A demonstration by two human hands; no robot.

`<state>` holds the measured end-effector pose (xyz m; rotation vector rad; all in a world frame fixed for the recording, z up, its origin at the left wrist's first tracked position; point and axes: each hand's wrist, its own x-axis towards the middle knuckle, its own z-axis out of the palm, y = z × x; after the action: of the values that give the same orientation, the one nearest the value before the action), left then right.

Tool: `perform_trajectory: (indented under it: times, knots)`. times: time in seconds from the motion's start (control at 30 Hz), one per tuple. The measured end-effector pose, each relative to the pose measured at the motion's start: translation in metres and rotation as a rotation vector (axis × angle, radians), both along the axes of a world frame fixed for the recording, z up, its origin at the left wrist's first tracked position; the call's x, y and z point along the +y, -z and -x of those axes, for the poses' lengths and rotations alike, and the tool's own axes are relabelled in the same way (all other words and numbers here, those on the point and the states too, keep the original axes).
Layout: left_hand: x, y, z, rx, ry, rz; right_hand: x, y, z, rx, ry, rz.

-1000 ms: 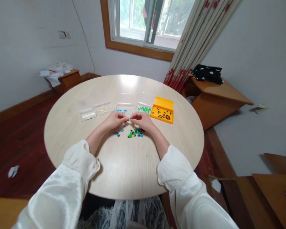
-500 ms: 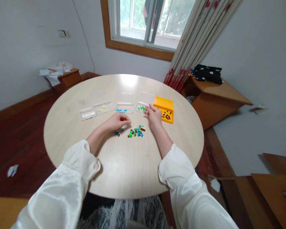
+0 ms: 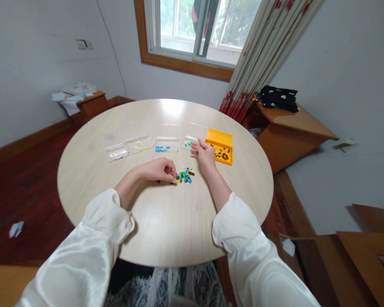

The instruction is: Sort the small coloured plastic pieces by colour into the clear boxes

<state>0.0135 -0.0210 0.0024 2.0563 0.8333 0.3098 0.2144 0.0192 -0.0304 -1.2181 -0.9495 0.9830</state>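
- Left hand [image 3: 160, 169]: thumb and fingers narrow, tips at near-left edge of the mixed brick pile [image 3: 185, 175]; couldn't tell if a brick was pinched.
- Right hand [image 3: 206, 158]: fingers bent, slightly apart, at right side of the clear box [image 3: 183, 147] with green bricks [image 3: 188, 144]; couldn't tell if holding any.
- Pile lay right of left grip, nearer the person than right grip.
- Yellow box [image 3: 219, 136], brown bricks [image 3: 224, 157] inside: just right of right grip.
- Blue bricks [image 3: 162, 149], boxed: beyond left grip.
- All on round table [image 3: 166, 221].
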Motion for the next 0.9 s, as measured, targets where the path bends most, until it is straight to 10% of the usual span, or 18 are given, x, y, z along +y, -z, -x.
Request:
perform_trajectory:
  times: [0.9]
  knots:
    - [-0.0021,-0.0058,-0.0031,-0.079,-0.104,0.061,-0.0073,-0.0074,0.0058,-0.013,-0.041,0.014]
